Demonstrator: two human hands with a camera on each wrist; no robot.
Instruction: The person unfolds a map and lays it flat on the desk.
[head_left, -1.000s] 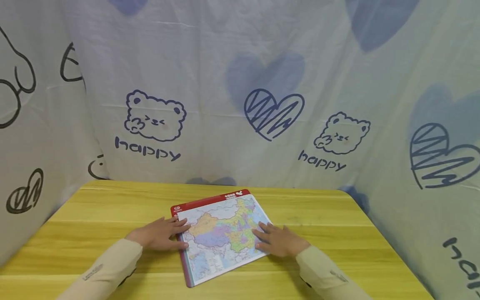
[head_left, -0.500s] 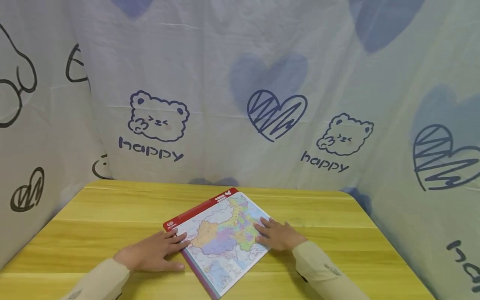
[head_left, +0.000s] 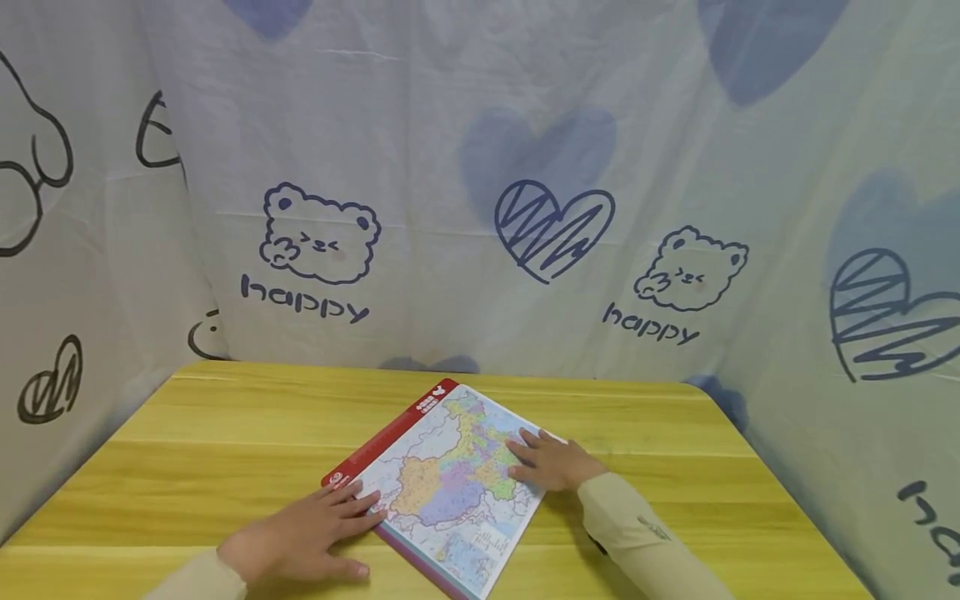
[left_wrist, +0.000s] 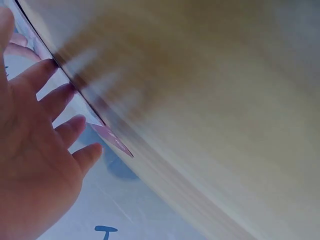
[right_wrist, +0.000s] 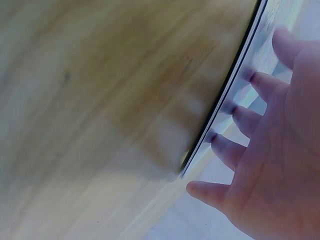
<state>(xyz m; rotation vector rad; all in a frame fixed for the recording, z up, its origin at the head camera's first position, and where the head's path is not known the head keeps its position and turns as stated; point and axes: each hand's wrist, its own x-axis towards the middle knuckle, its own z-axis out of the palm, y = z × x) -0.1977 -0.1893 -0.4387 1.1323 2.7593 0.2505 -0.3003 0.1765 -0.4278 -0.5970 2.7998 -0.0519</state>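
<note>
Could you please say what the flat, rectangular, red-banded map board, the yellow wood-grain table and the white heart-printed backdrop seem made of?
Map board: likely plastic or laminated card, smooth; it lies flat with straight edges.
Table: wood or wood-look laminate, seemingly satin; streaked grain shows.
Backdrop: perhaps thin fabric or plastic sheeting, matte; creases show.

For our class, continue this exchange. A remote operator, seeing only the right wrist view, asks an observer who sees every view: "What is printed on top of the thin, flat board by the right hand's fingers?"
Observer: The head view shows that the thin rectangular board bears a multicoloured printed map.
Operator: What is at its opposite side?
Observer: A bare left hand, its straight fingers at the board's lower-left edge in the head view.
Operator: Does any border stand out by colour?
Observer: Yes: a straight red strip runs along the board's upper-left edge in the head view.
</note>
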